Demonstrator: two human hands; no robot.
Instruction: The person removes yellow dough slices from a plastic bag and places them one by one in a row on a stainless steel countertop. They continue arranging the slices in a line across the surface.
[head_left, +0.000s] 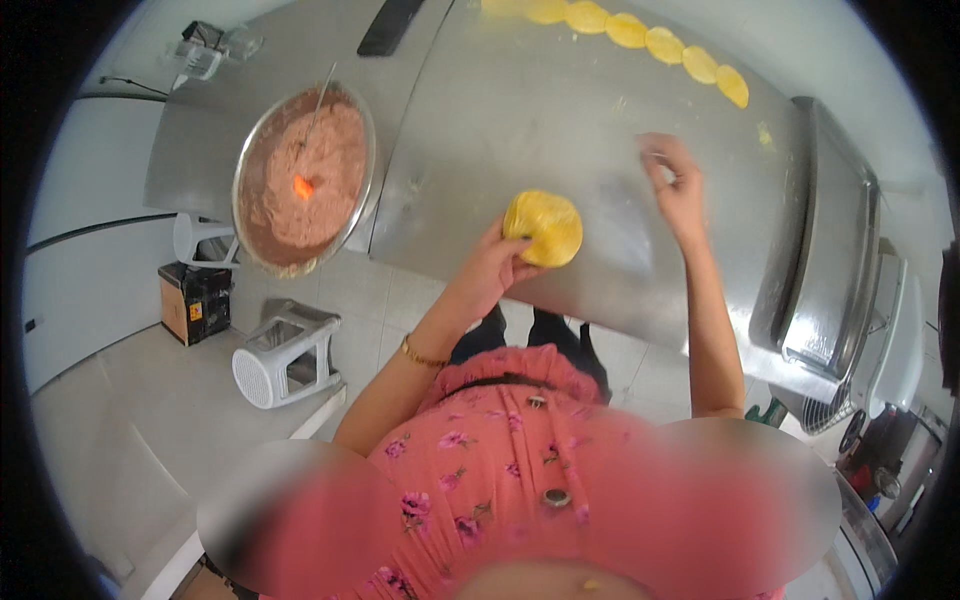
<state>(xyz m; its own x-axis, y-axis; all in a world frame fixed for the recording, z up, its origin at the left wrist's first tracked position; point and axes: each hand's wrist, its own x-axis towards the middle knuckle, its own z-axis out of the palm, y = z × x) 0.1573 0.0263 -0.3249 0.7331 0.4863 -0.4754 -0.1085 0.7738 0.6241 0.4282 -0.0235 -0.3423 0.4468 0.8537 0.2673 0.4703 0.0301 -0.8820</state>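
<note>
My left hand (492,268) holds a round yellow disc of dough (545,228) above the near edge of the steel table, thumb on top. It looks like a stack of thin rounds, but I cannot count them. Over the table to the right, my right hand (676,185) is raised with its fingers curled in a pinch, slightly blurred. Whatever they may hold is too small to make out. Along the far edge of the table lies a row of several yellow dough rounds (664,45), partly overlapping.
To the left, a large metal bowl (240,190) holds a pink minced mixture (325,150) with a thin metal handle standing in it. A dark flat bar (390,25) lies at the far side. Steel equipment (830,250) borders the right. White stools (290,355) stand on the floor.
</note>
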